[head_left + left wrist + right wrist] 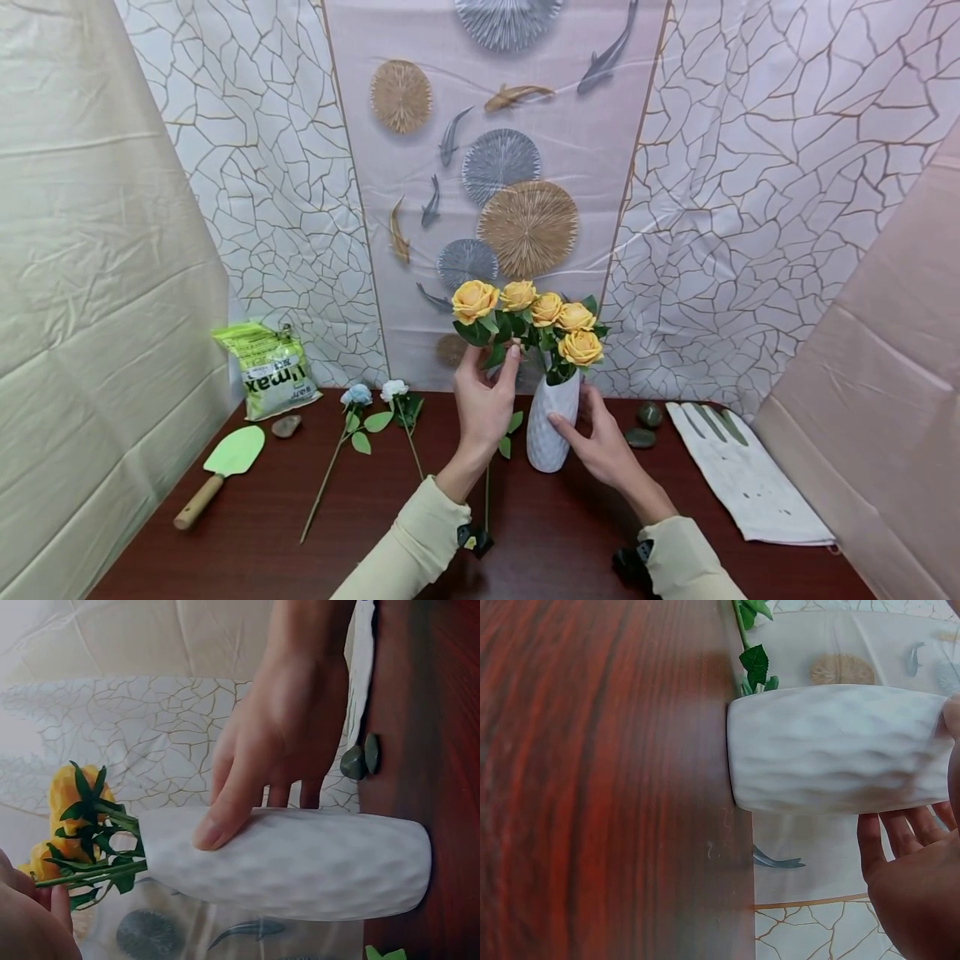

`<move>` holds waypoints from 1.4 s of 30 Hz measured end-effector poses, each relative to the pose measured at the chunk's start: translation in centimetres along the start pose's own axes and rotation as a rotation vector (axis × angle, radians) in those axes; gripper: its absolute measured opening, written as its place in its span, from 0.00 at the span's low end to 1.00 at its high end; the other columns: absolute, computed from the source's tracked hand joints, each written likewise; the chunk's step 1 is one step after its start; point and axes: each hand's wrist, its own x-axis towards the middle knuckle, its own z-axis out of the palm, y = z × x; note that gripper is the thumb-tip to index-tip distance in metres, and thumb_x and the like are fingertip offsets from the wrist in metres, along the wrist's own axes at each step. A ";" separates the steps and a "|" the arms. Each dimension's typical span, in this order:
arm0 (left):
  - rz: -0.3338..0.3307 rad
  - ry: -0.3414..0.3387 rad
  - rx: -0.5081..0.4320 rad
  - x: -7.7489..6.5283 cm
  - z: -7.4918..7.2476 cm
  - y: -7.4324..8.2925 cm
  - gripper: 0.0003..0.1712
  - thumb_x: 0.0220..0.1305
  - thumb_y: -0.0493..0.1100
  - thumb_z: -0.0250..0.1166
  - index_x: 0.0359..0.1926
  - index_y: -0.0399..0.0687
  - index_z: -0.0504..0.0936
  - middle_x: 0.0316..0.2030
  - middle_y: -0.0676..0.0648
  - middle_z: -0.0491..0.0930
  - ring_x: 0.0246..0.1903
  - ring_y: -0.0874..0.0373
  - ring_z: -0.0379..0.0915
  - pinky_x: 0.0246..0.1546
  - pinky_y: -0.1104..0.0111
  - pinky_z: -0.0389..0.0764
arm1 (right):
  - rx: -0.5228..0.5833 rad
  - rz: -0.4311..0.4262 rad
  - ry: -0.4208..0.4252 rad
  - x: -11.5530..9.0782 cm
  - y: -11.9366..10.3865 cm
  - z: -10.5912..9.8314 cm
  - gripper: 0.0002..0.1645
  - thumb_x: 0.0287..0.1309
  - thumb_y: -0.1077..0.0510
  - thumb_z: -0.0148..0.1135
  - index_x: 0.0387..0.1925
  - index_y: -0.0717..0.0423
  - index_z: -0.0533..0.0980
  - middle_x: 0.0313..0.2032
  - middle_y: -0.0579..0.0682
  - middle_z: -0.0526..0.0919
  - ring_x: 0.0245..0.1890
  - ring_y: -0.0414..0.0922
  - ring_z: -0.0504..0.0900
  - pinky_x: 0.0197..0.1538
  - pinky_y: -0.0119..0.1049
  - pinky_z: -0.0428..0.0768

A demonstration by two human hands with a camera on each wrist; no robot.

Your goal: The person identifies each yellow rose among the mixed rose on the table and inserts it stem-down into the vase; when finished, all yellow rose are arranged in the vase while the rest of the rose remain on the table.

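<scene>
A white textured vase (551, 425) stands on the dark table with several yellow roses (581, 348) in its mouth. My right hand (603, 442) grips it at mid-height, thumb across the front and fingers on the right side and behind, as the left wrist view also shows for the vase (300, 862). Left of the vase mouth, my left hand (483, 408) pinches the green stem (97, 874) of a yellow rose (475, 302), just below its leaves. That stem runs to the mouth of the vase. The right wrist view shows the vase base (780, 750) on the table.
Left on the table lie a blue rose (356, 395), a white rose (393, 389), a green trowel (234, 450), a stone (287, 426) and a green bag (270, 375). Another stem (487, 492) lies by my left forearm. Right are dark stones (641, 437) and white gloves (757, 483).
</scene>
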 end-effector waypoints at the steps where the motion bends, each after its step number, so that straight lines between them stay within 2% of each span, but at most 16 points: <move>1: -0.005 0.001 0.004 -0.1 0.0 -0.2 0.19 0.69 0.33 0.64 0.59 0.43 0.79 0.50 0.33 0.83 0.49 0.41 0.84 0.48 0.64 0.86 | -0.003 -0.002 0.003 0.1 0.5 0.1 0.37 0.67 0.50 0.65 0.69 0.55 0.61 0.61 0.55 0.77 0.62 0.51 0.77 0.60 0.49 0.79; 4: -0.009 0.002 0.015 -0.2 0.1 -1.1 0.20 0.68 0.34 0.65 0.61 0.45 0.79 0.50 0.33 0.83 0.50 0.40 0.83 0.48 0.62 0.86 | -0.002 0.001 0.009 0.1 1.4 0.4 0.37 0.67 0.47 0.65 0.70 0.51 0.60 0.62 0.52 0.76 0.62 0.49 0.77 0.61 0.50 0.78; 8: -0.003 -0.002 0.071 -0.4 0.2 -3.1 0.22 0.68 0.36 0.66 0.62 0.53 0.79 0.51 0.37 0.84 0.52 0.45 0.83 0.47 0.54 0.86 | 0.016 0.011 0.007 0.1 1.8 0.5 0.36 0.66 0.44 0.65 0.69 0.48 0.61 0.61 0.50 0.77 0.62 0.47 0.77 0.61 0.51 0.78; 13: -0.010 -0.030 0.153 -0.8 0.4 -4.6 0.20 0.68 0.42 0.68 0.60 0.60 0.80 0.50 0.48 0.85 0.52 0.57 0.84 0.46 0.57 0.87 | 0.035 0.017 0.008 0.2 1.7 0.4 0.36 0.66 0.44 0.65 0.68 0.46 0.62 0.61 0.48 0.77 0.62 0.45 0.77 0.61 0.50 0.78; 16: -0.014 -0.064 0.174 -0.9 0.6 -5.0 0.19 0.68 0.44 0.68 0.58 0.60 0.81 0.49 0.53 0.85 0.50 0.60 0.84 0.46 0.61 0.87 | 0.036 0.015 0.006 0.2 1.6 0.3 0.35 0.66 0.45 0.65 0.68 0.46 0.61 0.61 0.47 0.76 0.61 0.44 0.77 0.60 0.48 0.79; 21: 0.022 -0.087 0.223 -1.0 0.9 -5.6 0.15 0.66 0.43 0.69 0.53 0.58 0.83 0.45 0.52 0.87 0.44 0.57 0.86 0.43 0.65 0.87 | 0.036 0.000 0.000 0.1 1.6 0.3 0.35 0.67 0.46 0.64 0.68 0.47 0.61 0.61 0.49 0.76 0.61 0.46 0.78 0.59 0.46 0.80; 25: 0.054 -0.084 0.274 -1.2 1.0 -6.3 0.12 0.65 0.42 0.70 0.49 0.57 0.84 0.43 0.51 0.87 0.42 0.56 0.87 0.42 0.63 0.87 | 0.038 -0.007 -0.001 0.1 1.7 0.4 0.34 0.67 0.46 0.64 0.68 0.48 0.61 0.61 0.50 0.76 0.62 0.48 0.77 0.60 0.48 0.79; 33: 0.085 -0.118 0.391 -1.3 0.8 -6.8 0.14 0.66 0.42 0.69 0.49 0.66 0.85 0.42 0.57 0.84 0.43 0.63 0.83 0.43 0.66 0.86 | 0.077 -0.016 -0.013 0.2 0.7 0.3 0.36 0.67 0.52 0.65 0.69 0.56 0.61 0.62 0.56 0.75 0.62 0.52 0.77 0.59 0.55 0.78; 42: 0.020 -0.189 0.408 -1.6 0.7 -6.0 0.18 0.67 0.48 0.66 0.56 0.70 0.80 0.46 0.59 0.80 0.44 0.66 0.81 0.44 0.65 0.86 | 0.068 -0.028 -0.016 0.2 1.8 0.4 0.35 0.67 0.48 0.64 0.69 0.44 0.60 0.61 0.47 0.75 0.60 0.44 0.78 0.56 0.45 0.81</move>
